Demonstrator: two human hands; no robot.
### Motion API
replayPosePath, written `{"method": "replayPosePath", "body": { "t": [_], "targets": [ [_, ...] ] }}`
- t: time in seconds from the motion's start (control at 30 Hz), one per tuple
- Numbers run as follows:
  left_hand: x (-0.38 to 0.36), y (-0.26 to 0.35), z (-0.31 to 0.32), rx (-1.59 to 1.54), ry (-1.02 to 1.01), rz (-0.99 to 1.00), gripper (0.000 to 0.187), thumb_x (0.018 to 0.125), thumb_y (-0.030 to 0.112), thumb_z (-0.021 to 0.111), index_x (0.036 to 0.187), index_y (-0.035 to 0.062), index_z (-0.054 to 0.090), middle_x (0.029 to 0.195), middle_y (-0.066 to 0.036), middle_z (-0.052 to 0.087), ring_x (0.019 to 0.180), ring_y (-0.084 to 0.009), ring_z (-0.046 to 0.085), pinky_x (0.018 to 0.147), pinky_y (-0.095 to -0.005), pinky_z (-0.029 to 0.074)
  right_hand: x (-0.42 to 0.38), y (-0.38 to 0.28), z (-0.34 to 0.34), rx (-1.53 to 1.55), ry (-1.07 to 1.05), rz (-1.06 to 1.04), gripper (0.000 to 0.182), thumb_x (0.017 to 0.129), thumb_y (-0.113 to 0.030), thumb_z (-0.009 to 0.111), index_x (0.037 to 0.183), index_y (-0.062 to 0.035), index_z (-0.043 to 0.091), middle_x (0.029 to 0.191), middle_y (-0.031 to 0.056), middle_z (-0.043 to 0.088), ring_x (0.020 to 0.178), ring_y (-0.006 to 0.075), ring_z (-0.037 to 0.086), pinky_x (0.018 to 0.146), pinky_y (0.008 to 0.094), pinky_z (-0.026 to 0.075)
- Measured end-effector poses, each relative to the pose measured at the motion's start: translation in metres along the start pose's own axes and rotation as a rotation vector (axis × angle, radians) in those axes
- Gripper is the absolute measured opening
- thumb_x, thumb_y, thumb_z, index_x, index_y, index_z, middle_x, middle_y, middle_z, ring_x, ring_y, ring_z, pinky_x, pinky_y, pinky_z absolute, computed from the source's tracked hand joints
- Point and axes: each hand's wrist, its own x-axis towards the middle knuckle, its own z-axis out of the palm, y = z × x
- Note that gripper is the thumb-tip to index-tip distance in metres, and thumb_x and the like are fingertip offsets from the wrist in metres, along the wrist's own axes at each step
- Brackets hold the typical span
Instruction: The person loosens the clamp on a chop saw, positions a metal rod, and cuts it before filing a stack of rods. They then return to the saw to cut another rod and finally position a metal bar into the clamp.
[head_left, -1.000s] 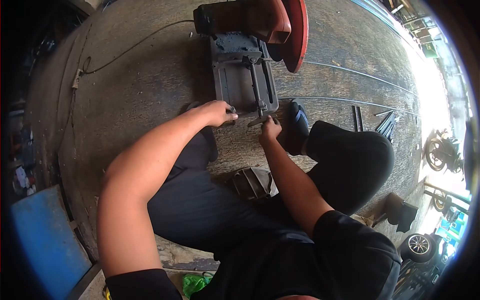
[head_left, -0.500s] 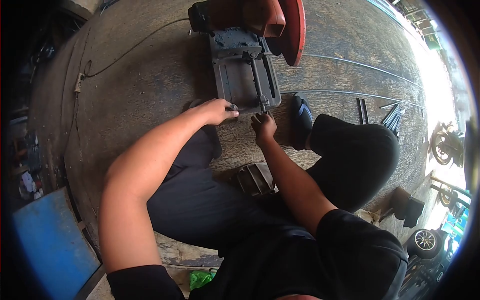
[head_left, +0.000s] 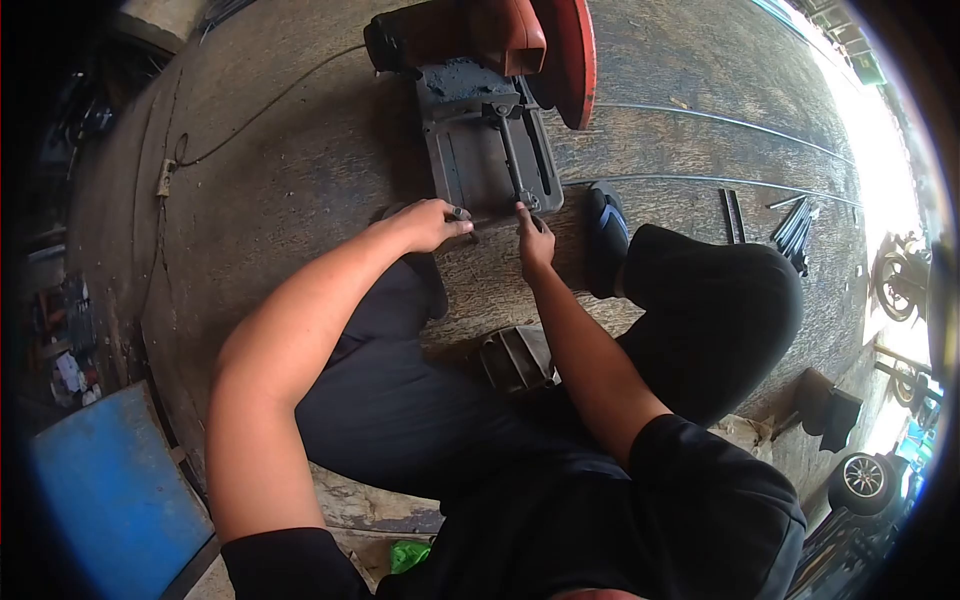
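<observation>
In front of me sits a cut-off saw (head_left: 508, 38) with an orange-red motor housing and a red guard at its right. Its grey metal base (head_left: 470, 175) carries a vise screw (head_left: 509, 145) that runs toward me. My left hand (head_left: 432, 225) is at the base's near left corner, fingers curled together; what they pinch, if anything, is hidden. My right hand (head_left: 537, 243) is at the near end of the screw, with its fingertips closed on the vise handle (head_left: 527, 201). The handle is partly covered by the fingers.
Long thin metal rods (head_left: 720, 118) lie on the worn wooden floor at the right, near a bundle of short dark bars (head_left: 795, 232). A power cord (head_left: 270, 103) runs left to a connector. A ribbed metal piece (head_left: 517, 358) lies between my legs. A blue panel (head_left: 120, 490) stands lower left.
My right hand has shifted its grip at the vise handle, with a finger now reaching up along it. My left hand stays at the base corner. The view has moved slightly.
</observation>
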Motion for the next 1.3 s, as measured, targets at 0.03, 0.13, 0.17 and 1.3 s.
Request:
{"method": "replayPosePath", "body": {
  "t": [0.03, 0.13, 0.17, 1.3],
  "targets": [
    [0.000, 0.000, 0.000, 0.004, 0.001, -0.003, 0.041, 0.094, 0.037, 0.057, 0.124, 0.0101, 0.061, 0.118, -0.017, 0.064, 0.115, -0.0312, 0.058, 0.096, -0.0389, 0.044, 0.000, -0.006, -0.002, 0.004, -0.002, 0.001, 0.054, 0.081, -0.056, 0.067, 0.085, -0.0012, 0.066, 0.064, 0.0012, 0.054, 0.059, 0.0129, 0.051, 0.060, 0.0275, 0.041],
    [0.003, -0.006, 0.004, 0.006, 0.029, -0.021, 0.041, 0.093, 0.037, 0.058, 0.124, 0.0100, 0.061, 0.117, -0.017, 0.065, 0.113, -0.0297, 0.060, 0.095, -0.0383, 0.044, -0.009, -0.040, -0.017, 0.246, -0.146, 0.214, 0.056, 0.083, -0.052, 0.067, 0.095, 0.0029, 0.068, 0.074, 0.0082, 0.061, 0.062, 0.0170, 0.053, 0.058, 0.0343, 0.040],
    [0.004, -0.008, 0.006, -0.017, 0.024, -0.021, 0.041, 0.093, 0.036, 0.059, 0.124, 0.0101, 0.061, 0.116, -0.016, 0.065, 0.112, -0.0287, 0.060, 0.095, -0.0376, 0.044, -0.008, -0.039, -0.017, 0.251, -0.147, 0.217, 0.056, 0.083, -0.052, 0.067, 0.095, 0.0029, 0.068, 0.074, 0.0082, 0.061, 0.062, 0.0170, 0.053, 0.058, 0.0343, 0.040],
    [0.013, -0.012, 0.006, -0.157, 0.077, -0.023, 0.036, 0.095, 0.029, 0.058, 0.121, 0.0045, 0.062, 0.113, -0.014, 0.067, 0.110, -0.0206, 0.060, 0.095, -0.0325, 0.043, -0.008, -0.022, 0.000, 0.439, 0.002, 0.066, 0.035, 0.082, -0.031, 0.073, 0.082, 0.0007, 0.059, 0.063, 0.0013, 0.053, 0.049, 0.0104, 0.048, 0.045, 0.0295, 0.039]
  ]
}}
